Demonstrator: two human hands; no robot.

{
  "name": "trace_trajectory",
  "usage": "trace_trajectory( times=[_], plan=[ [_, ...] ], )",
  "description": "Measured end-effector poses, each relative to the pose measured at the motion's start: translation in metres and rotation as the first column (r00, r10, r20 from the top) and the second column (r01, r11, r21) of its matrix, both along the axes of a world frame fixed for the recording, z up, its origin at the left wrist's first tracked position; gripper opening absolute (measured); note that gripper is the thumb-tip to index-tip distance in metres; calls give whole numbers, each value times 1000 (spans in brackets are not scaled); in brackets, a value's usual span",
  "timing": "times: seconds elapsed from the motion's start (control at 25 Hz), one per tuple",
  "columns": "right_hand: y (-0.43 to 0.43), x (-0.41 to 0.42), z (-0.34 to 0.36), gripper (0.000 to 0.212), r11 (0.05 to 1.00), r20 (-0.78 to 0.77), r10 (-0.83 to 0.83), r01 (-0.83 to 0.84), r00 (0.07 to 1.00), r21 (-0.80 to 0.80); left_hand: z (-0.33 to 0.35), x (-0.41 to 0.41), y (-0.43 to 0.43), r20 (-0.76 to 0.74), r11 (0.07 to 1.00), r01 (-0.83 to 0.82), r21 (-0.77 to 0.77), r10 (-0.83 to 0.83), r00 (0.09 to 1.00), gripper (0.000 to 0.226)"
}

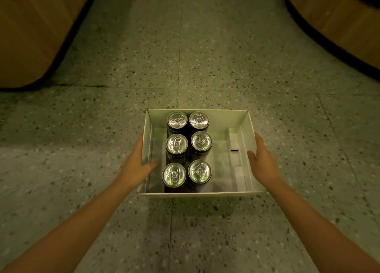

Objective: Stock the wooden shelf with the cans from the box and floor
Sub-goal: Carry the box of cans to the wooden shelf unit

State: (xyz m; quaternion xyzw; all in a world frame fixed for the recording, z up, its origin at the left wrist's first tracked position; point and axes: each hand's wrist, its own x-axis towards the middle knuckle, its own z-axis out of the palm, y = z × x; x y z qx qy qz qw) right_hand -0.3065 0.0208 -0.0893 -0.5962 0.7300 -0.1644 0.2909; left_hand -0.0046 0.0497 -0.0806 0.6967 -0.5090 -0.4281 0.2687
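A shallow white cardboard box (246, 126) is in the middle of the head view, over the speckled floor, with a shadow under its near edge. Several dark cans (176, 145) with silver tops stand upright in two rows in the box's left half. My left hand (136, 163) grips the box's left wall, thumb inside next to the nearest can. My right hand (264, 162) holds the right wall, thumb over the rim and fingers outside. The right half of the box holds only a small folded cardboard insert (233, 139).
A wooden unit with a dark base (35, 46) fills the upper left corner. A curved wooden unit with a dark base (339, 19) fills the upper right. Between them runs grey-green terrazzo floor (185, 56) with tile seams.
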Motion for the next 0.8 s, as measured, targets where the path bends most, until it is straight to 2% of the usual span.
trace_trajectory(
  times=[0.12, 0.36, 0.8],
  plan=[
    [-1, -1, -5, 55, 999, 11, -22, 22, 1000, -30, 2, -5, 1, -85, 999, -38, -11, 37, 996, 82],
    [-4, 0, -7, 48, 996, 53, -88, 88, 995, 8, -6, -2, -1, -46, 994, -103, -34, 101, 994, 68],
    [-7, 2, 23, 44, 992, 169, -121, 123, 978, -2, 18, 1, -12, -7, 994, -105, -32, 105, 994, 66]
  ],
)
